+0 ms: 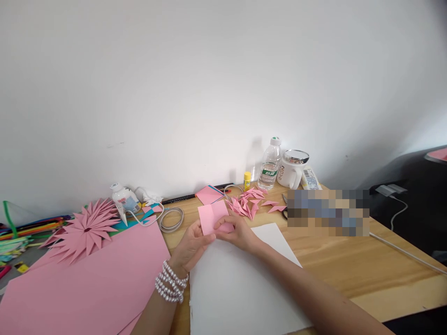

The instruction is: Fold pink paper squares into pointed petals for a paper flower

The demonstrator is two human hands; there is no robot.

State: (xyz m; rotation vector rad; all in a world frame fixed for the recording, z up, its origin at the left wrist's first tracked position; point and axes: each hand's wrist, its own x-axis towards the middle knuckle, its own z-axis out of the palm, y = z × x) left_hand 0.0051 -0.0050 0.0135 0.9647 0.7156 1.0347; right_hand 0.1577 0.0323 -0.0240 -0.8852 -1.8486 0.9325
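Between both hands a small pink paper sheet (212,215) is held up over the far edge of a white board (240,284). My left hand (194,243) pinches its lower left corner and wears a pearl bracelet at the wrist. My right hand (238,232) grips the lower right part, fingers curled on the paper's face. Just beyond the right hand lies a heap of folded pink paper pieces (244,204). Behind the held sheet is another pink paper piece (208,194) on the table.
Large pink sheets (104,284) and a spiky pink paper rosette (85,230) cover the left. Along the wall stand a glue bottle (125,197), glue stick (247,180), water bottle (270,165) and white mug (292,170). A coiled cable (171,219) lies left of centre; a blurred patch hides part of the right.
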